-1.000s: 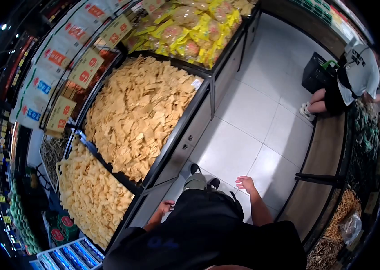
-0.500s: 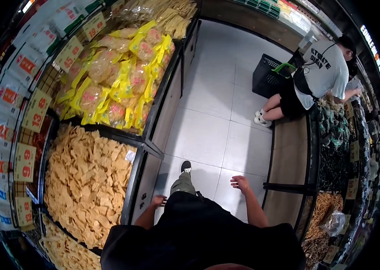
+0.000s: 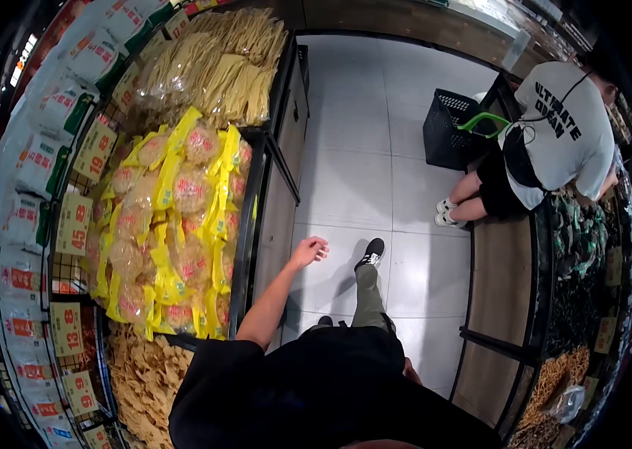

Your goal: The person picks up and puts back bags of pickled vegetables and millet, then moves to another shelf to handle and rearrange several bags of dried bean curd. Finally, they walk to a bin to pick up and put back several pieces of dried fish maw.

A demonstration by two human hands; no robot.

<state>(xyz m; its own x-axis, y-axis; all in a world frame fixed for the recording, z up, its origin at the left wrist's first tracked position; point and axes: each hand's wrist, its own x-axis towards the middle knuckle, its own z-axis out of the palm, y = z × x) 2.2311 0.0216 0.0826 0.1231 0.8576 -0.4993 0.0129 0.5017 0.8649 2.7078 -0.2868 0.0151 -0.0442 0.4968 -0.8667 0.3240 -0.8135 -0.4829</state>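
My left hand [image 3: 309, 252] hangs over the tiled floor [image 3: 346, 179], beside the left display stand, with loosely curled fingers apart and nothing in them. Low at my right side, my right hand [image 3: 411, 371] shows only in part; my body hides its fingers. Nearest to my left hand are packets in yellow and clear wrapping [image 3: 192, 191] piled on the stand. Bagged pale sticks [image 3: 234, 82] lie beyond them, and loose tan chips [image 3: 148, 382] lie nearer to me.
At the right a person in a white shirt [image 3: 566, 112] leans over a display of dark goods [image 3: 581, 277]. A black basket with a green handle [image 3: 443, 131] is beside them. Price signs [image 3: 75, 223] line the left shelf.
The view has moved forward along the aisle, so packets and person appear nearer. My left hand has swung forward; my right hand has swung back beside my body. My front foot has changed.
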